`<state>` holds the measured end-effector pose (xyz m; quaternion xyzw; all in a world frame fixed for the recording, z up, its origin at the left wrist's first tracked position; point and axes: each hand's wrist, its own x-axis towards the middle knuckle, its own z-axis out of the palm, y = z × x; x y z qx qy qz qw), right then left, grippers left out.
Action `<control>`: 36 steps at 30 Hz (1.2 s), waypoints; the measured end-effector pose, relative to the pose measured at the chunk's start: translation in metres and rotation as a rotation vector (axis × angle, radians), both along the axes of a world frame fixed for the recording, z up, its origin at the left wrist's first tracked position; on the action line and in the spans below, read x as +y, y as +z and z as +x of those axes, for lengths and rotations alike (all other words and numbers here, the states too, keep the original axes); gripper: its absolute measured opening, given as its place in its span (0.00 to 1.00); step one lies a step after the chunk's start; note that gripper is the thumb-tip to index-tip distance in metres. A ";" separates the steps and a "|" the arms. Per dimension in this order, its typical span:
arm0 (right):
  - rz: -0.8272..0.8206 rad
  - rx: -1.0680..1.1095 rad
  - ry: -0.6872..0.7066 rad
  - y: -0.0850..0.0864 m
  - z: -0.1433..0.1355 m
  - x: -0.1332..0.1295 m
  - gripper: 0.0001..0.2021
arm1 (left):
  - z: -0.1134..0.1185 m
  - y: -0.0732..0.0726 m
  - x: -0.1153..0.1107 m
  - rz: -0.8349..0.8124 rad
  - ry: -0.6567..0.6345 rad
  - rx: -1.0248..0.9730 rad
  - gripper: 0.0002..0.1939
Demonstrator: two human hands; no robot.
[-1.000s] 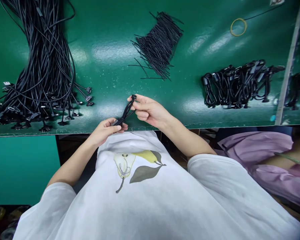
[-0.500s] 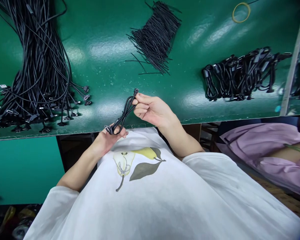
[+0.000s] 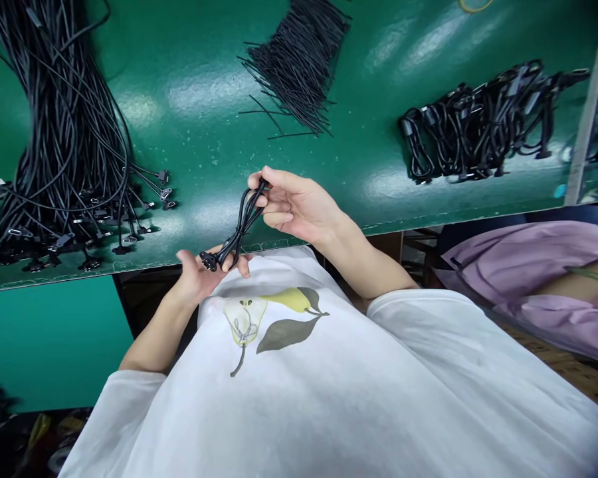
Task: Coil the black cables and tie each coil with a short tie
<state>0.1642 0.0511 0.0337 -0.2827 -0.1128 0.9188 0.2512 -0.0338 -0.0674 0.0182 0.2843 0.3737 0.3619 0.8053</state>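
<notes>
Over the near edge of the green table (image 3: pixel 194 156), the folded black cable (image 3: pixel 242 222) slants between both hands. The right hand (image 3: pixel 306 207) pinches its upper end between thumb and fingers. The left hand (image 3: pixel 199 277) lies spread beneath the lower plug (image 3: pixel 208 261), its thumb lifted clear; a second ago that thumb pressed on the cable.

A smooth, glossy green finish is shown by the desk (image 3: pixel 194 149), on which light is mirrored in pale streaks. The coiled cable (image 3: pixel 244 222) at centre is sheathed in smooth black plastic with a soft sheen, as are the long cables (image 3: pixel 70 126) at upper left. A duller black is seen on the thin strands (image 3: pixel 301 63) at top centre. Matt white cloth is seen in the shirt (image 3: pixel 329 405) below; creased lilac cloth (image 3: pixel 528 255) is seen at lower right.
</notes>
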 end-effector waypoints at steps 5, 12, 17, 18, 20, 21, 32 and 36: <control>0.044 -0.005 -0.066 0.006 0.004 0.005 0.08 | 0.000 0.003 0.005 -0.019 -0.003 0.048 0.14; 0.129 0.027 -0.032 0.005 0.004 0.005 0.07 | -0.005 -0.005 -0.007 0.076 0.016 0.124 0.10; 0.256 0.056 0.044 -0.002 -0.003 -0.001 0.10 | -0.021 -0.004 0.009 0.134 -0.074 0.144 0.37; 0.278 0.053 0.050 -0.001 -0.005 -0.001 0.09 | -0.023 -0.002 0.015 0.155 -0.123 0.179 0.41; 0.311 0.042 0.050 0.003 -0.005 -0.001 0.09 | -0.021 0.003 0.026 0.194 -0.171 0.297 0.36; 0.321 0.032 0.047 0.006 -0.005 0.000 0.09 | -0.018 0.004 0.030 0.213 -0.165 0.356 0.29; 0.730 -0.353 -0.053 -0.013 -0.002 0.019 0.04 | 0.024 0.021 0.034 -0.112 0.086 0.009 0.19; 1.404 -0.866 0.093 -0.007 0.001 0.016 0.11 | 0.030 0.015 0.043 -0.315 0.115 0.049 0.27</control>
